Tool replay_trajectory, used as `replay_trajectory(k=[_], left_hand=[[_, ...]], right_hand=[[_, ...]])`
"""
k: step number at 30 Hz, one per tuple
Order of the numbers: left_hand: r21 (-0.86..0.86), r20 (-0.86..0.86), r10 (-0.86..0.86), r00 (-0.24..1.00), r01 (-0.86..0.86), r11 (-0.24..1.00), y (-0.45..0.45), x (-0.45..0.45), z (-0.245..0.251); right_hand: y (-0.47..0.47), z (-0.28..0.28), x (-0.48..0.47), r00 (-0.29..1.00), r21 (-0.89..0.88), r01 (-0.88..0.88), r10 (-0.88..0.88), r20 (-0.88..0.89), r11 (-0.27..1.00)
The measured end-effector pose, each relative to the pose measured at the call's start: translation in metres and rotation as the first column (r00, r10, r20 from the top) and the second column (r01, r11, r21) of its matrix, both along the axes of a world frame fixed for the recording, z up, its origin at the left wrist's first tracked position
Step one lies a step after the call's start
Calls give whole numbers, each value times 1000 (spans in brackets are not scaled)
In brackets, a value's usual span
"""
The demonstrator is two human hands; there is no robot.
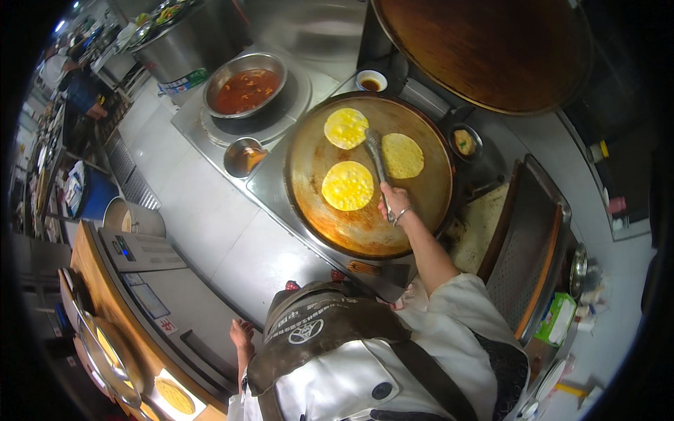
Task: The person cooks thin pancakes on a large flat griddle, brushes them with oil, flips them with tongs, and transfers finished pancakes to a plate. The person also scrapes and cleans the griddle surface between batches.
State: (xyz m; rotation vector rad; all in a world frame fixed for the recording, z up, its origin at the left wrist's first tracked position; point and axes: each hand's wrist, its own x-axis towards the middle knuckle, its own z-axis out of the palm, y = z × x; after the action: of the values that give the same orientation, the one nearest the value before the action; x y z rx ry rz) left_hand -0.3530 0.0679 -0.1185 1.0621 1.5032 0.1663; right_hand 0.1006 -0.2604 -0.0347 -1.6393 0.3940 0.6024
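My right hand [396, 201] is closed around the handle of metal tongs [377, 158], which reach over a large round griddle [316, 221]. Three round yellow flatbreads lie on the griddle: one at the upper left [346, 129] by the tongs' tip, one at the right [404, 157] against the tongs, and one at the lower left [347, 186]. Down at my side hangs my left hand [242, 332], away from the griddle, its fingers partly curled; whether they are closed is unclear.
A metal bowl of red liquid [247, 90], a steel pot [245, 158] and a sauce bowl [372, 81] stand beyond the griddle. A scraper [379, 270] lies at its near edge. The raised round lid [489, 47] is behind, a perforated tray [526, 247] at right. Another person [63, 73] is far left.
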Motion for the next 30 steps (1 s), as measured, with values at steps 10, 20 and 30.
replay_trajectory(k=[10,20,30], left_hand=[[92,-176,-25,984,42,995,-7,-66,-7],[-15,4,-19,1000,19,1000,9,-9,-23],[-46,8,-82,997,82,996,11,-6,-26]], right_hand=[[28,2,61,994,-87,29,-20,106,996],[4,43,30,985,-103,41,-22,172,994],[-11,19,-22,998,-125,-66,65,-7,990]])
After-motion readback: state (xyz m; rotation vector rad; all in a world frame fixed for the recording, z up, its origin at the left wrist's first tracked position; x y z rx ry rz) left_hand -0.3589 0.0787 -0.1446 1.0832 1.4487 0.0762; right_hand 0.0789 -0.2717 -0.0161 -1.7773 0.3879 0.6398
